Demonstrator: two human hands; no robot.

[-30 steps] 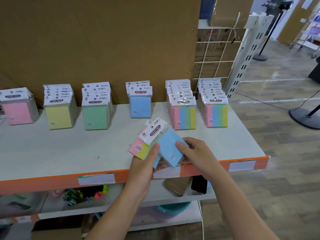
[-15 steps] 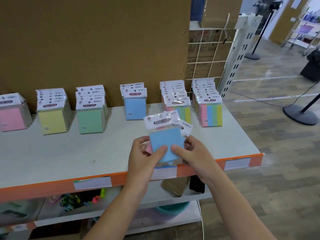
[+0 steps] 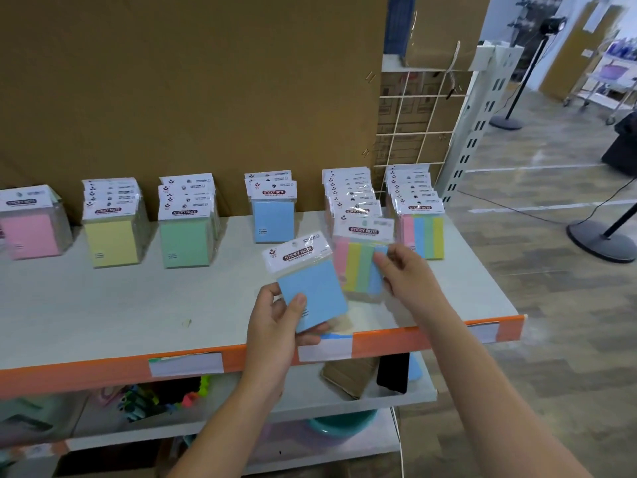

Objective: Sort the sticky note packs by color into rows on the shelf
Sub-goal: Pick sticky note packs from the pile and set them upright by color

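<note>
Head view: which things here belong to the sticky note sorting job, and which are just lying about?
Job:
- blue pack in left hand
- striped pack in right hand
- pink row, yellow row, green row, blue row, striped rows on the shelf

Lying about:
- cardboard piece
- teal bowl
- wire grid
- stand base

Blue pack point(image 3: 310, 288): tilted, held in your left hand point(image 3: 275, 326), frame centre.
Striped pack point(image 3: 362, 267): upright in your right hand point(image 3: 405, 270), just right of it.
Shelf point(image 3: 103, 312), left to right across mid-frame: pink row point(image 3: 31, 232), yellow row point(image 3: 112, 239), green row point(image 3: 186, 239), blue row point(image 3: 274, 219), striped row point(image 3: 351, 201), second striped row point(image 3: 422, 232).
</note>
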